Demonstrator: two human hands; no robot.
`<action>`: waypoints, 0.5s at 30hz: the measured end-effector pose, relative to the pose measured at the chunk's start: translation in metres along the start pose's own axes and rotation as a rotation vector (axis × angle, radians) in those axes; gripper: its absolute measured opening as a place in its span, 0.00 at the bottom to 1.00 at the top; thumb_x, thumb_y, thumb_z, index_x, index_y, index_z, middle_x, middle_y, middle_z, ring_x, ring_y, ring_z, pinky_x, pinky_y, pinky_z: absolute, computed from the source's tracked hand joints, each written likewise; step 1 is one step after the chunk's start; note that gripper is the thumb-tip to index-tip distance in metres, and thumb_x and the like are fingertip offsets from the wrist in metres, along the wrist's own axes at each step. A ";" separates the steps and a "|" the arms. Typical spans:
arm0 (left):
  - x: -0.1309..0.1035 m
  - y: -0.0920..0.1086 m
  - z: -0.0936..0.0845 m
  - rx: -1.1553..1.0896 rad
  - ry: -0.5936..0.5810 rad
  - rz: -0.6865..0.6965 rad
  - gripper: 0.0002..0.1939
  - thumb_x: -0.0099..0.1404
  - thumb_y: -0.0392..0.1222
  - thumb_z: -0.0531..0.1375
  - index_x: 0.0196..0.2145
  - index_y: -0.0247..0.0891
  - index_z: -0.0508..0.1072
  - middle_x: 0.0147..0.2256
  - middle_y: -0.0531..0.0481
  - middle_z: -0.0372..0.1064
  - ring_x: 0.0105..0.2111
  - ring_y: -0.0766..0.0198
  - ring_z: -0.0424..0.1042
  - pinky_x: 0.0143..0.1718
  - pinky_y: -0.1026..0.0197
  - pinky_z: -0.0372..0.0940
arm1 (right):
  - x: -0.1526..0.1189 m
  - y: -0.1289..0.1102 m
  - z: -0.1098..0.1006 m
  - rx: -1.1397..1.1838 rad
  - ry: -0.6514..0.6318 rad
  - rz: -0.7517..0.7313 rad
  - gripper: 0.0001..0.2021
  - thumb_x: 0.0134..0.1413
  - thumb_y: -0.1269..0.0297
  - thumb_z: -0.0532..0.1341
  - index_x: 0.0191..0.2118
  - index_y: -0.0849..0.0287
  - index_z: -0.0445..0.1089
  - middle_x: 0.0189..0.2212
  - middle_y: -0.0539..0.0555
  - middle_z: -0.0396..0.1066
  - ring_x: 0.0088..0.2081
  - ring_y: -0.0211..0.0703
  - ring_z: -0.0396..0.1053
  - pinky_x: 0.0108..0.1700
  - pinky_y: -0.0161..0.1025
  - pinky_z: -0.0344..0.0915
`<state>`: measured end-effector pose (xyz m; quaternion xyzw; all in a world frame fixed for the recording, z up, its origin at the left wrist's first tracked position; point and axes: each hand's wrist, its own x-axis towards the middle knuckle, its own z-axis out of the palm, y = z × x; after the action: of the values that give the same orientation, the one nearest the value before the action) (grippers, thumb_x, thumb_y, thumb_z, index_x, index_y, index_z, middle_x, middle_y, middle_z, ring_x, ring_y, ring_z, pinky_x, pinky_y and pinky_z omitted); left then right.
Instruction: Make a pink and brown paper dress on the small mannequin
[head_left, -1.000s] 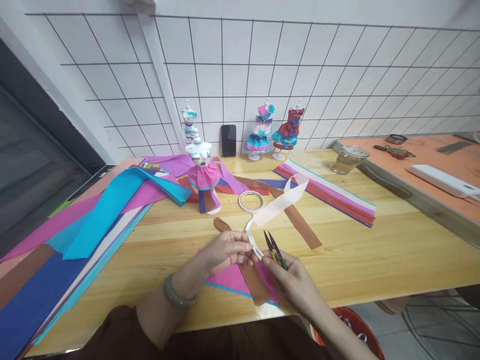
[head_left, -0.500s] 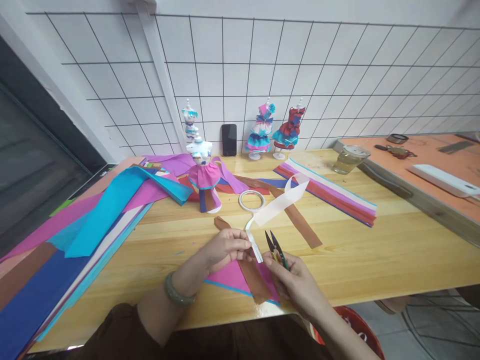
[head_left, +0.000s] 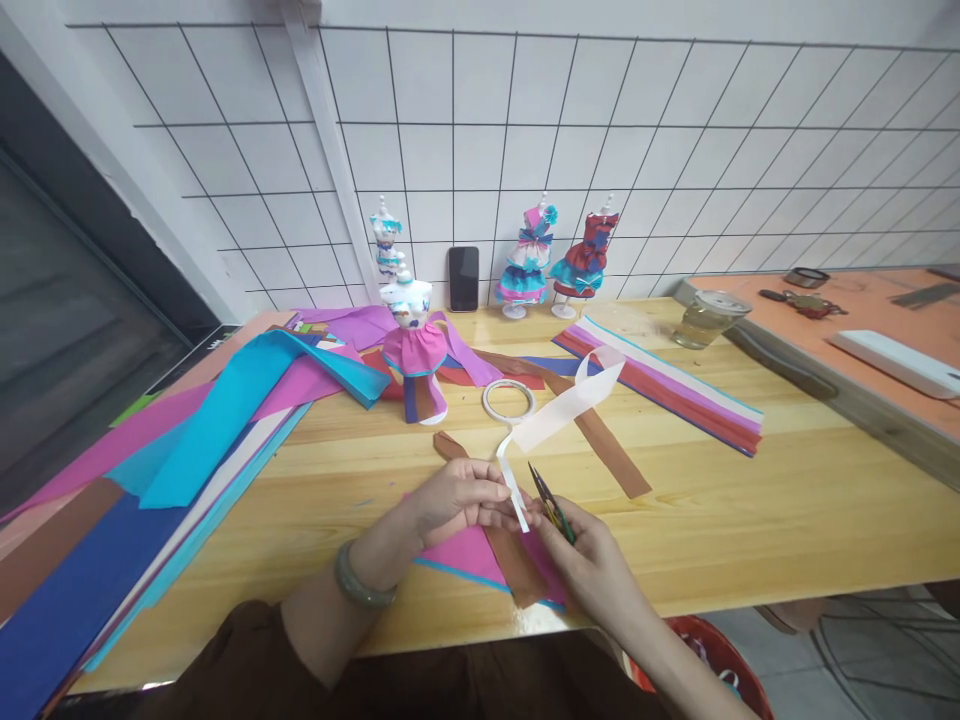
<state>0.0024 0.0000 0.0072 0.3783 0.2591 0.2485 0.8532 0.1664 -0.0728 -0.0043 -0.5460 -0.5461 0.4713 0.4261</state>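
My left hand (head_left: 466, 498) pinches a narrow white tape strip (head_left: 510, 478) near its lower end. The strip runs up toward a tape roll (head_left: 509, 401) lying flat on the table. In my right hand (head_left: 581, 550) are small dark snips (head_left: 551, 500), blades pointing up and left and closer together; its fingertips are near the strip's end. Below my hands lie a pink paper piece (head_left: 465, 558) with a blue edge and a brown strip (head_left: 517, 570). A pale pink strip (head_left: 562, 405) curls beyond the snips.
A small dress form (head_left: 412, 345) in a pink skirt stands behind my left hand. More dressed forms and a phone (head_left: 463, 279) line the wall. Coloured paper strips (head_left: 217, 430) cover the left side; others (head_left: 660, 385) lie right, near a cup (head_left: 709, 318). A red bin (head_left: 705, 660) stands below.
The snips' blades have come together. The view has shifted slightly, and my right fingertips are a little closer to the tape end.
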 end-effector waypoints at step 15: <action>0.005 -0.002 0.002 0.010 0.143 0.142 0.12 0.49 0.38 0.66 0.25 0.31 0.66 0.34 0.42 0.73 0.32 0.62 0.73 0.39 0.58 0.65 | -0.017 -0.014 -0.006 0.266 -0.159 0.387 0.22 0.54 0.43 0.48 0.30 0.59 0.62 0.13 0.40 0.43 0.13 0.28 0.40 0.16 0.30 0.38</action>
<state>0.0078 0.0015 0.0053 0.3815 0.2931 0.3335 0.8107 0.1706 -0.0890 0.0118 -0.5405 -0.3963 0.6534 0.3518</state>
